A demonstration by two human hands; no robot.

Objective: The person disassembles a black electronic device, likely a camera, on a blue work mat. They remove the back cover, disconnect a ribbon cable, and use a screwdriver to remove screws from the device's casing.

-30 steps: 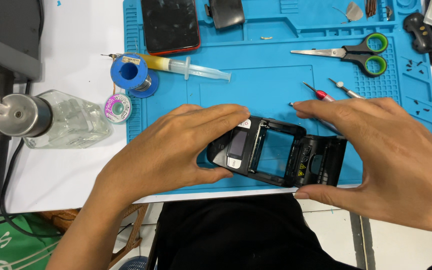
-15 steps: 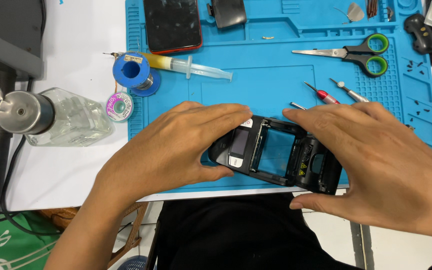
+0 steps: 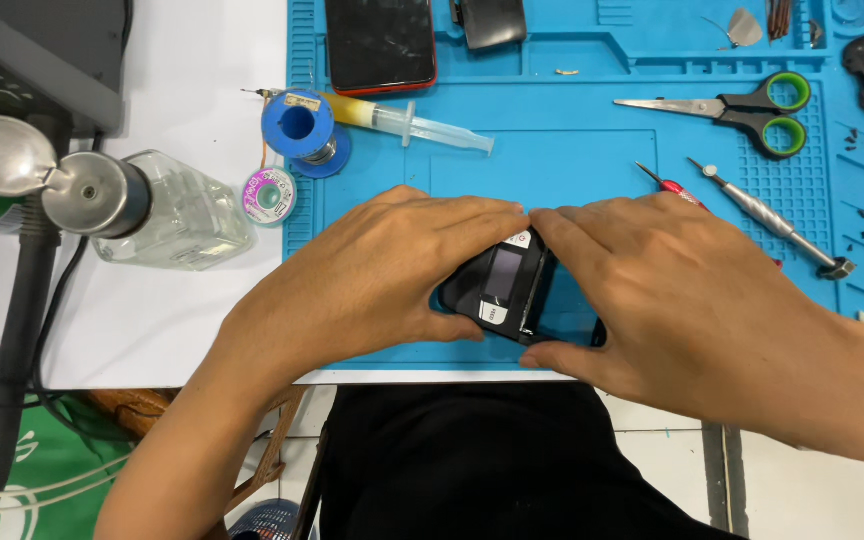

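A black handheld device casing [image 3: 507, 290] lies near the front edge of a blue silicone work mat [image 3: 572, 170] on the white counter [image 3: 192, 120], almost covered by a person's two hands. The left hand [image 3: 372, 275] curls around its left end, thumb beneath and fingers arched over the top, while the right hand [image 3: 672, 290] clamps the other side, fingertips meeting the left's above the casing, a grip that seems meant to hold it steady. Scissors [image 3: 742, 105], a precision screwdriver [image 3: 767, 215], a syringe [image 3: 407, 120], a blue spool [image 3: 297, 128] and a dark smartphone [image 3: 380, 42] rest further back, within reach, apart from the casing.
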